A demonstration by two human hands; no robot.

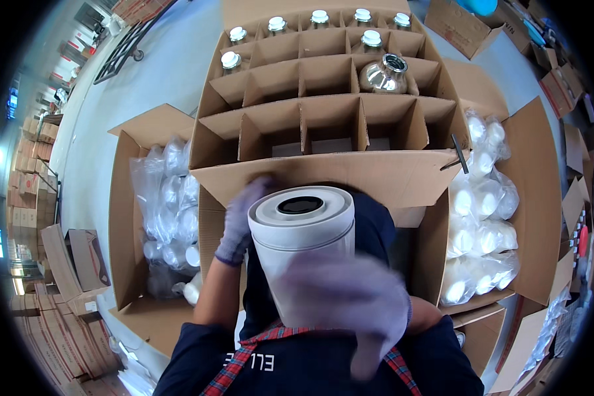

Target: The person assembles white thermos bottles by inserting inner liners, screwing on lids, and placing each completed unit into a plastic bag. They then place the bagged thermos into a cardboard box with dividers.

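- Head view, looking down: white cylinder [301, 247], matte and smooth, wrapped like a paper roll, round flat top with a dark oval opening at its middle, held upright close to the body.
- Left hand [239, 221] in a pale lilac knitted glove, fingers curled against the upper left side of the cylinder, gripping it.
- Right hand [350, 300] in the same kind of glove, blurred, fingers spread open and laid across the front of the cylinder's lower part; grip or mere touch cannot be told.
- Just beyond the cylinder, large brown corrugated carton [323, 175] with cardboard dividers forming square cells; near cells vacant.
- Far cells with white-capped jars [371, 38]; one shiny glass jar [384, 74] uncapped, near the carton's right edge.
- Left carton [122, 198] lined with crinkled clear plastic bags of wrapped items.
- Right carton [534, 191] with similar bags of white rounded pieces.
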